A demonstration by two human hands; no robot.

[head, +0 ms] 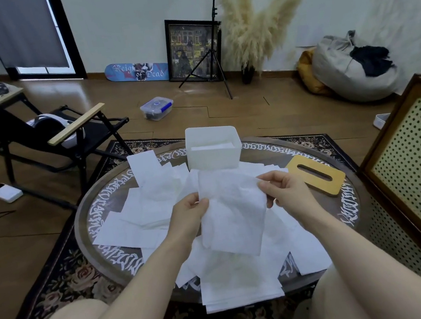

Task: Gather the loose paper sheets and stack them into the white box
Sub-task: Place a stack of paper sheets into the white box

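Round table (95, 203) w/ thin white sheets (154, 211); L hand (189, 214) & R hand (282, 189) pinch one crumpled sheet (234, 210).

Folding chair (44, 135), skateboard deck (137, 72), framed picture (192, 48), pampas grass (252, 24).

The person's left hand (188, 213) and right hand (283, 189) are pinching the two side edges of one paper sheet (232, 212), holding it above a round table (100, 200). Loose paper sheets (153, 203) are lying scattered across the tabletop. The white box (213, 149) is standing at twelve o'clock, possibly with sheets already inside. A wooden lid (318, 174) is lying at two o'clock.
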